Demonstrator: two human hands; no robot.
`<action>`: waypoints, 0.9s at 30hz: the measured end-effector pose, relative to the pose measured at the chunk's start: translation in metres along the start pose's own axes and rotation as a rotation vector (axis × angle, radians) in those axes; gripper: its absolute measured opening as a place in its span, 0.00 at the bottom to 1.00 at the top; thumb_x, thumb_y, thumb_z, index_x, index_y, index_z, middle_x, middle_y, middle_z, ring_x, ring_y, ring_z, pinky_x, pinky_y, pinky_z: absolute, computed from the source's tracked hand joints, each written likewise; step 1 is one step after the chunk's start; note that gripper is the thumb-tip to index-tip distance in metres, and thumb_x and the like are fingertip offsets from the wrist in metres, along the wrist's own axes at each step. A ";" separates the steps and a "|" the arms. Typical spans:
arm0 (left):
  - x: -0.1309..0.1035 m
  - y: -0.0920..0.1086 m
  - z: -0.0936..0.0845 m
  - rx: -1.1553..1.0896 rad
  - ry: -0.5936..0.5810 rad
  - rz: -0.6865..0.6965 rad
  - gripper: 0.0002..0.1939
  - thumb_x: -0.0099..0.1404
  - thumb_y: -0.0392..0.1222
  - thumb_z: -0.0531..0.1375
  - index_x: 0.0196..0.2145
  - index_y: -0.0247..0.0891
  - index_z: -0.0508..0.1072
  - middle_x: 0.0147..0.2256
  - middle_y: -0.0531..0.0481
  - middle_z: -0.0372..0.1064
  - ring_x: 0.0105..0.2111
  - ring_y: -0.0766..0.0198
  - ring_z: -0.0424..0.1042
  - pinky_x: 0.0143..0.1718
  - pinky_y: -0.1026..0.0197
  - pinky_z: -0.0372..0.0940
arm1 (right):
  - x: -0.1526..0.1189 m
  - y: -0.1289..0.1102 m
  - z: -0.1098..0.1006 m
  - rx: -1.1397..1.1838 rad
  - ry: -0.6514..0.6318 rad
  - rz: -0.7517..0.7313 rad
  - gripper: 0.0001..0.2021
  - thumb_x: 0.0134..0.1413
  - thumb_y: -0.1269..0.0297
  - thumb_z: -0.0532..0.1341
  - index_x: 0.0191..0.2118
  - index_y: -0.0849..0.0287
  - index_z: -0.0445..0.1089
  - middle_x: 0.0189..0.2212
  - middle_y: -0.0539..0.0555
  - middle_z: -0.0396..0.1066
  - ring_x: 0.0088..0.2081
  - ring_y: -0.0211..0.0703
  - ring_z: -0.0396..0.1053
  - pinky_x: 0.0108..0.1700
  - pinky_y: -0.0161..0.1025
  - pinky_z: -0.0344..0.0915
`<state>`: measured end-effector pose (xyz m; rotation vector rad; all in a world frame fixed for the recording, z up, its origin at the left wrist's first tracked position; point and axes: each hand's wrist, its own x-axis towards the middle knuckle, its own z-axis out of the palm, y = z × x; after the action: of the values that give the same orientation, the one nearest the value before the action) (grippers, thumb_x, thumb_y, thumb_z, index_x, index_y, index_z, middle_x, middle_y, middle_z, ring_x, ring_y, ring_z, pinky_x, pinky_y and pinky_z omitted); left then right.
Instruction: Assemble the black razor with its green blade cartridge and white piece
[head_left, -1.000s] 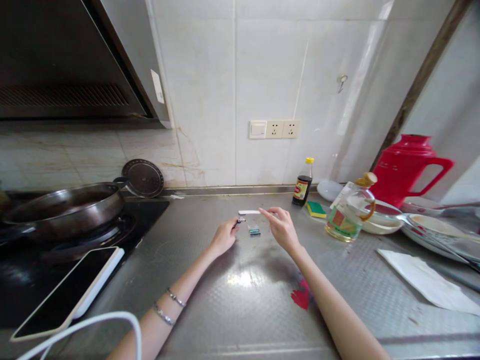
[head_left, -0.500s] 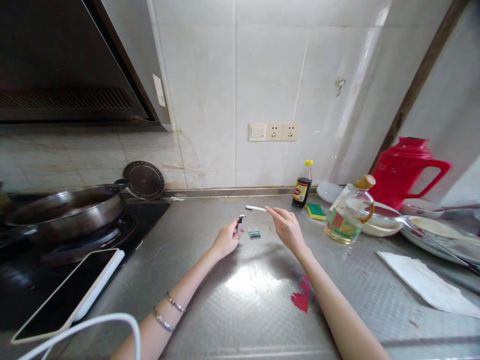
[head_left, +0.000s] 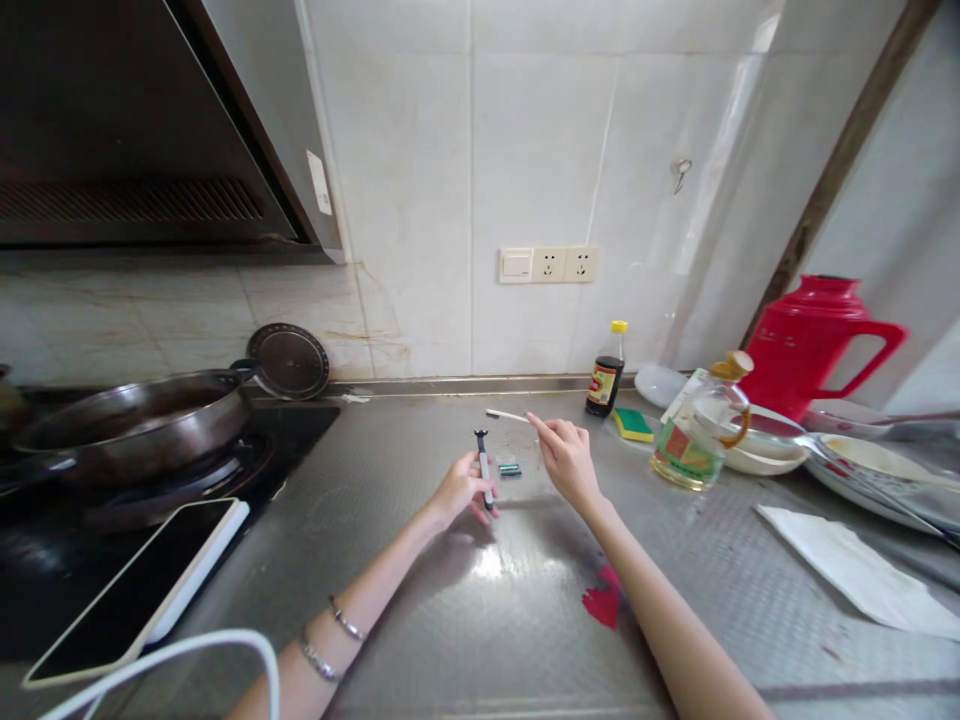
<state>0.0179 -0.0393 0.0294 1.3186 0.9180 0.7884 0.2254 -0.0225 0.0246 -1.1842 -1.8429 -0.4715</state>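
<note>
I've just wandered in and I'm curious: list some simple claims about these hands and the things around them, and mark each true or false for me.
1. The left hand holds a grey-and-black handle. True.
2. The pan stands at the far right of the view. False: the pan is at the left, on the cooktop.
3. The right hand holds a slim white stick. True.
4. The sponge is tucked under the right hand. False: the sponge lies apart from both hands.
5. The yellow-capped bottle stands upright. True.
</note>
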 end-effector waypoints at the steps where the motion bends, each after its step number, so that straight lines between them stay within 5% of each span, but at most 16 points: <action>1: 0.000 -0.001 0.000 -0.002 0.001 -0.005 0.22 0.49 0.37 0.57 0.43 0.37 0.55 0.24 0.54 0.64 0.18 0.61 0.71 0.14 0.65 0.63 | 0.000 -0.001 0.001 -0.007 -0.009 -0.008 0.21 0.58 0.71 0.51 0.56 0.50 0.60 0.34 0.54 0.67 0.37 0.42 0.62 0.42 0.41 0.53; 7: 0.002 -0.005 -0.001 0.037 0.011 -0.003 0.20 0.52 0.38 0.57 0.41 0.38 0.53 0.25 0.54 0.64 0.19 0.63 0.70 0.13 0.66 0.63 | -0.001 0.002 0.004 0.024 -0.003 -0.003 0.18 0.58 0.69 0.52 0.54 0.48 0.63 0.34 0.53 0.68 0.37 0.41 0.63 0.42 0.42 0.54; 13: 0.004 -0.008 -0.006 0.143 0.011 0.057 0.20 0.55 0.40 0.59 0.43 0.40 0.53 0.29 0.53 0.63 0.23 0.63 0.72 0.14 0.69 0.62 | 0.005 0.002 0.002 0.295 0.083 0.137 0.14 0.58 0.62 0.53 0.47 0.51 0.70 0.30 0.52 0.69 0.33 0.39 0.66 0.39 0.39 0.58; 21: -0.003 0.003 -0.011 -0.133 -0.354 0.028 0.17 0.55 0.38 0.58 0.39 0.40 0.53 0.29 0.52 0.63 0.28 0.57 0.73 0.15 0.65 0.66 | 0.013 -0.015 -0.007 0.578 0.043 0.204 0.14 0.56 0.60 0.55 0.45 0.55 0.72 0.30 0.53 0.70 0.32 0.40 0.67 0.35 0.36 0.62; 27: 0.002 -0.005 -0.007 -0.157 -0.327 0.010 0.16 0.61 0.55 0.52 0.35 0.39 0.55 0.23 0.54 0.61 0.24 0.61 0.71 0.15 0.60 0.68 | 0.013 -0.015 -0.007 0.540 0.026 0.173 0.13 0.56 0.60 0.56 0.43 0.54 0.73 0.28 0.53 0.70 0.30 0.39 0.68 0.35 0.36 0.63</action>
<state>0.0120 -0.0343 0.0243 1.2673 0.5787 0.6154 0.2131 -0.0274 0.0413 -0.9423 -1.6780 0.1088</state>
